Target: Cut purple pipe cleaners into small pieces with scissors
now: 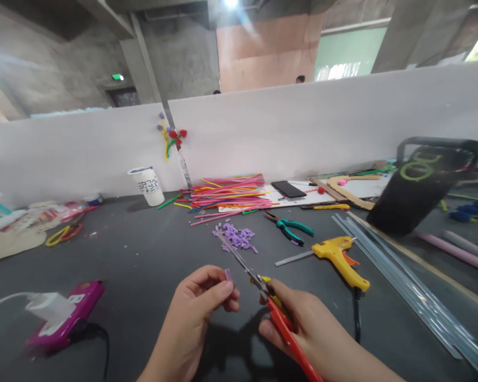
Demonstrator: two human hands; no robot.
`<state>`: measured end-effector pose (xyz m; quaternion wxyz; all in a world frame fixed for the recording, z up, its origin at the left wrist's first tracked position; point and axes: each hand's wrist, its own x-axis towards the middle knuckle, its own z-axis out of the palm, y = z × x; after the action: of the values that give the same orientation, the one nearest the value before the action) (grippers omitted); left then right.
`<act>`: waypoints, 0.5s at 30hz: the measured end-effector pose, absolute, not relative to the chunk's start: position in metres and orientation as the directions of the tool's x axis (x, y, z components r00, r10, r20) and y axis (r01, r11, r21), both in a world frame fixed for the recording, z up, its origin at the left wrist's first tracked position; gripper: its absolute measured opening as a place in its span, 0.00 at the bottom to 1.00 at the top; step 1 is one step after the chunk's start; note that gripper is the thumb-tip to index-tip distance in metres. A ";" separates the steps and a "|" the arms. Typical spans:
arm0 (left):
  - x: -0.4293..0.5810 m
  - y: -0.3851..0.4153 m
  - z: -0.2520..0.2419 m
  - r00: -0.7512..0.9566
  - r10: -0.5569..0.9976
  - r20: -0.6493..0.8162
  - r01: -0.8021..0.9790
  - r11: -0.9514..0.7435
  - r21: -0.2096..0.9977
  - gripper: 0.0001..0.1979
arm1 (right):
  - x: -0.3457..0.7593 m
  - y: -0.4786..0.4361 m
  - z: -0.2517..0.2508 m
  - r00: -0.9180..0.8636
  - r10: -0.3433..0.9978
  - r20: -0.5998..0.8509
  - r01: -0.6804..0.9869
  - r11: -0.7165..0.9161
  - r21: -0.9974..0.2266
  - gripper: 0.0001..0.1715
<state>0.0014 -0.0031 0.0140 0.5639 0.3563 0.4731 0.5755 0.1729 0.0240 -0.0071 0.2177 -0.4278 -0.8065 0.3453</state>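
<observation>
My left hand (201, 300) pinches a short purple stick piece (228, 274) between thumb and fingers, low in the middle. My right hand (302, 323) grips red-handled scissors (263, 289), whose blades point up and left, right beside the purple piece. Beyond the blade tips, a small heap of cut purple bits (237, 237) lies on the dark grey table (143, 254).
A pile of pink, yellow and orange sticks (229, 194) lies further back, beside a white cup (148, 185). Green-handled pliers (292, 229), a yellow glue gun (338, 257), clear glue rods (402, 281), a black bin (418, 185) are right. A pink device (69, 313) sits left.
</observation>
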 end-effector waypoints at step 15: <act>-0.011 -0.004 0.016 -0.331 0.944 0.017 -0.313 -0.127 0.941 0.01 | 0.168 0.020 -0.025 -0.602 0.753 0.267 0.666 0.658 -0.352 0.18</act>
<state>-0.0111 -0.0037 0.0158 0.4690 0.3387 0.4653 0.6699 0.1680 0.0204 -0.0253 0.1992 -0.3992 -0.8883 0.1085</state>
